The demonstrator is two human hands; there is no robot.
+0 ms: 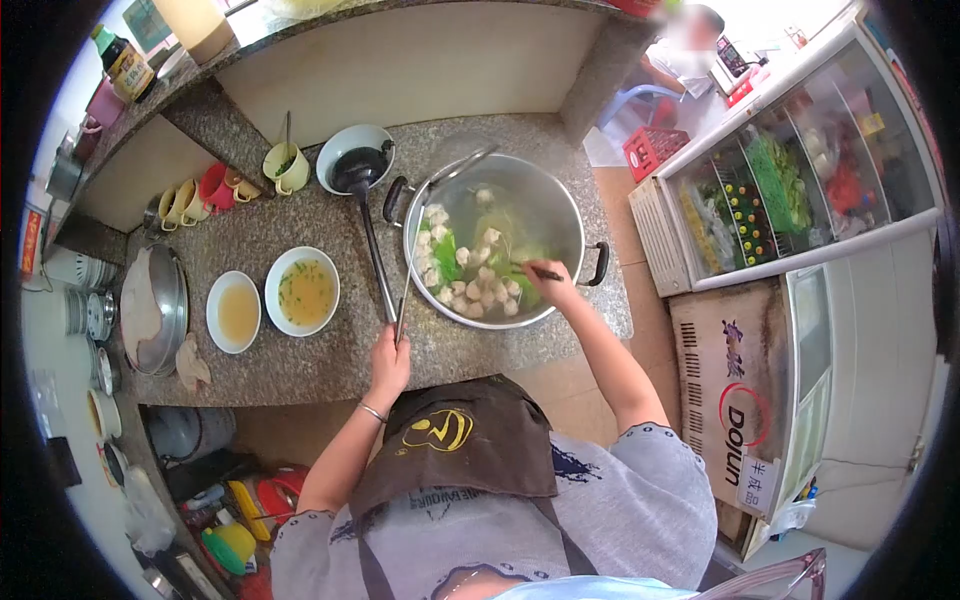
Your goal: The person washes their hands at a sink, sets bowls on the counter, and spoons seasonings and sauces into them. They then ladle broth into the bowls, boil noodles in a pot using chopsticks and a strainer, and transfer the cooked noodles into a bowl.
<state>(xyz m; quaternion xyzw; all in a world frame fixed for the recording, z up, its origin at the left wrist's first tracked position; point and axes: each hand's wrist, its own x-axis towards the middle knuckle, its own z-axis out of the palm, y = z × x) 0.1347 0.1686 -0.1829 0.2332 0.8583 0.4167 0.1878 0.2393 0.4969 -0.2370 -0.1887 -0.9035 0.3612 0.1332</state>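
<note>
A large steel pot (573, 200) with steaming broth stands on the counter. Pale dumplings (487, 288) and leafy greens (447, 262) float in it. My left hand (390, 362) is closed around the long handle of a black ladle (372, 240), whose head rests in a white bowl (330, 160) beside the pot. A thin metal handle (407, 290) also runs into this grip; its far end is unclear. Over the pot's right side, my right hand (552, 284) is closed on dark chopsticks (540, 271), which point in toward the dumplings.
Two soup bowls (302, 325) (233, 345) sit left of the ladle. Behind them are several mugs (215, 188) and a cup with a spoon (287, 168). A covered steel pan (170, 300) stands far left. To the right is a glass-door fridge (775, 190); a person (680, 65) sits beyond.
</note>
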